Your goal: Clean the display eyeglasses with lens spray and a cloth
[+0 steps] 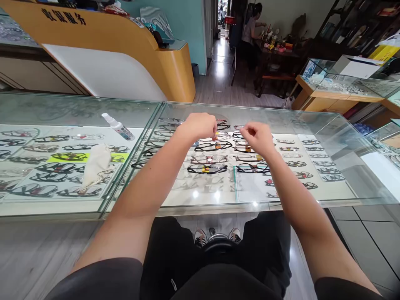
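My left hand hovers over the far part of the glass display case, knuckles up and fingers curled downward. Rows of eyeglasses lie beneath it, with a dark-framed pair just below. My right hand is to its right, thumb and fingers drawn together, above another column of eyeglasses. A small pair shows by its fingertips; whether the fingers touch it I cannot tell. What either hand may hold is hidden. Nearer me lie black-framed eyeglasses and another black pair.
On the left glass counter lie a white spray bottle and a cream cloth pouch. More eyeglasses fill the case to the right. A yellow curved desk stands beyond. A person sits at a far table.
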`<state>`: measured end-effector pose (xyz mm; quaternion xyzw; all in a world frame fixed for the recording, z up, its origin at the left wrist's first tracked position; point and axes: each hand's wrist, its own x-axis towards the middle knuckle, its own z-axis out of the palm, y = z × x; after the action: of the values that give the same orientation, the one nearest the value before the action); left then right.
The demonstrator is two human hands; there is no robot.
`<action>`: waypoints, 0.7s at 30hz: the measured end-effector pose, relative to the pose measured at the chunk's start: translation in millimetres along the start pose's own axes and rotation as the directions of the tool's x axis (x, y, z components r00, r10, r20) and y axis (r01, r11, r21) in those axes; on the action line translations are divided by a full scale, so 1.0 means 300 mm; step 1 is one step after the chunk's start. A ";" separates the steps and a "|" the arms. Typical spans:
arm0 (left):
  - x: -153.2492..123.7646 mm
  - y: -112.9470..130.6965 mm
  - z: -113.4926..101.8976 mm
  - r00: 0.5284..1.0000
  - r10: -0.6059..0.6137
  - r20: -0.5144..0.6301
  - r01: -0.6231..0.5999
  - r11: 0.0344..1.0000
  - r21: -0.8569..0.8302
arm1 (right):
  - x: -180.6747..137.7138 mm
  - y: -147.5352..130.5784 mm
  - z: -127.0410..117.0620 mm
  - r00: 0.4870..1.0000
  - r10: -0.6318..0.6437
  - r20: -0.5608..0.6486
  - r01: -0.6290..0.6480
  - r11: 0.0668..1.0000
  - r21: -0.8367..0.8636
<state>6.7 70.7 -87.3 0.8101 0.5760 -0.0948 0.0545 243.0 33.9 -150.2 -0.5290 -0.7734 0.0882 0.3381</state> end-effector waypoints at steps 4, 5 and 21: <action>0.016 -0.008 0.017 0.999 -0.038 0.035 0.037 0.999 0.031 | -0.027 -0.050 0.056 0.968 -0.062 0.242 0.126 0.957 -0.261; 0.019 -0.009 0.019 0.998 -0.040 0.043 0.038 0.999 0.034 | -0.030 -0.057 0.066 0.963 -0.031 0.267 0.114 0.946 -0.302; 0.035 -0.011 0.035 0.997 -0.058 0.047 0.058 0.998 0.021 | -0.029 -0.041 0.115 0.931 0.037 0.364 0.098 0.934 -0.345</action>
<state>6.1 79.5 -99.7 0.7911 0.5969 -0.1212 0.0574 214.4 28.8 -173.9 -0.5435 -0.8338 0.0375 0.0886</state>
